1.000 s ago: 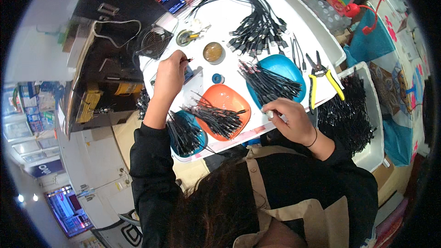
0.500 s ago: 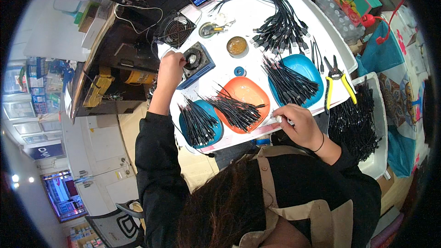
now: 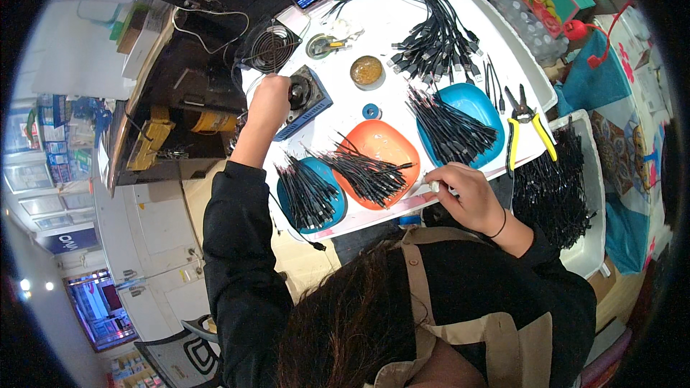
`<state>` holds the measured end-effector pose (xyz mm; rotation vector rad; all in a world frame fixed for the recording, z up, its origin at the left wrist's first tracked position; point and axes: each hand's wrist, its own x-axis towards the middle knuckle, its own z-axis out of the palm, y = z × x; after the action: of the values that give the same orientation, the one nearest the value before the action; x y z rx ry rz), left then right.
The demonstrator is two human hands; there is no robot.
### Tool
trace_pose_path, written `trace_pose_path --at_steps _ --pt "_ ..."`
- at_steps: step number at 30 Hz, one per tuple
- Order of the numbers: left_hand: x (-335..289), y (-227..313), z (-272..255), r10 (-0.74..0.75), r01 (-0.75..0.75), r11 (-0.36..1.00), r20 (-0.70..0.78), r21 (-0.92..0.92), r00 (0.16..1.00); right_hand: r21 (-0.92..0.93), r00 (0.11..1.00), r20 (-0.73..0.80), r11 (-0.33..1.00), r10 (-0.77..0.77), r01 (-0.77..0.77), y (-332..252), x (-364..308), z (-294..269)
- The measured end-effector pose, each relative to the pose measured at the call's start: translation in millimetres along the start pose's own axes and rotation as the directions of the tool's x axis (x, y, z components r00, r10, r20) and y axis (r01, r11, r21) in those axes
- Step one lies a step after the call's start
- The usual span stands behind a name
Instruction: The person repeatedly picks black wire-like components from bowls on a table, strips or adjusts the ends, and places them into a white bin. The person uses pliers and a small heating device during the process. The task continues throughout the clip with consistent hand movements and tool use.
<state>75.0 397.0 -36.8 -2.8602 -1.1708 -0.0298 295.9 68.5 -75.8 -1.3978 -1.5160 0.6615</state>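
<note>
My left hand (image 3: 271, 103) is at the left side of a small blue-sided box with a round dark well on top (image 3: 304, 91), which looks like a solder pot. Its fingers are closed and mostly hidden from above, so whatever they pinch does not show. At the table's near edge, my right hand (image 3: 463, 192) is closed in a pinch, with a small whitish bit at the fingertips that I cannot make out. Bundles of short black cables lie in a small blue tray (image 3: 341, 216), an orange tray (image 3: 384, 133) and a larger blue tray (image 3: 480, 98).
Behind the box stands a round-grilled fan (image 3: 274, 47). A round tin of amber stuff (image 3: 366, 70), a blue ring (image 3: 371, 111) and a heap of USB cables (image 3: 431, 43) share the white table. Yellow-handled pliers (image 3: 530, 129) lie right, beside a white bin (image 3: 595, 223) of black cables.
My left hand has shifted slightly, and its fingertips no longer show over the well, which looks darker now. The right hand keeps its pinch in nearly the same place.
</note>
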Motion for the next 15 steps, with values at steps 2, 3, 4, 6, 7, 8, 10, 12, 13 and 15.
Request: trace_pose_path --at_steps 2,3,4,6,7,8,10,12,13,15 --pt "0.8 1.7 1.9 -0.013 0.013 1.0 -0.006 0.015 1.0 0.001 1.0 -0.01 1.0 -0.002 0.002 -1.8 -1.3 -1.6" --pt "0.8 2.9 1.1 -0.018 0.018 1.0 -0.005 0.021 1.0 -0.001 1.0 -0.012 1.0 0.001 -0.001 -3.1 -1.9 -3.1" --pt "0.3 5.2 -1.3 -0.029 0.029 0.999 0.011 0.032 1.0 -0.01 1.0 -0.022 1.0 -0.008 0.008 -4.9 -2.3 -4.3" --pt "-6.4 12.3 -15.3 -0.027 0.025 0.999 -0.062 -0.034 0.998 -0.028 0.999 -0.043 0.999 -0.032 0.03 -9.1 -3.1 -7.8" --pt "-11.6 18.8 -25.8 -0.055 0.052 0.997 -0.053 -0.061 0.997 0.0 0.999 -0.039 1.0 -0.03 0.03 -11.7 -3.5 -8.9" --pt "-21.8 26.7 -39.2 -0.077 0.061 0.993 -0.151 -0.106 0.986 0.027 0.999 -0.042 0.999 -0.027 0.028 -14.7 -4.0 -9.5" --pt "-58.5 52.0 -68.4 -0.351 0.265 0.817 -0.077 -0.511 0.933 0.038 0.996 -0.078 0.999 -0.036 0.039 -20.4 -4.6 -8.1" --pt "-99.2 93.6 -89.9 -0.348 0.054 0.395 -0.095 -0.917 0.933 0.103 0.99 -0.107 0.989 -0.091 0.102 -26.4 -3.2 2.6" --pt "-114.3 118.7 -94.5 -0.352 0.007 0.191 -0.062 -0.982 0.934 0.39 0.998 -0.054 0.919 -0.043 0.06 -30.2 -6.9 6.1" --pt "-144.9 169.8 -97.1 -0.282 -0.079 -0.024 -0.069 -0.997 0.957 0.613 0.993 0.08 0.79 -0.083 0.017 -38.3 -10.6 18.5"
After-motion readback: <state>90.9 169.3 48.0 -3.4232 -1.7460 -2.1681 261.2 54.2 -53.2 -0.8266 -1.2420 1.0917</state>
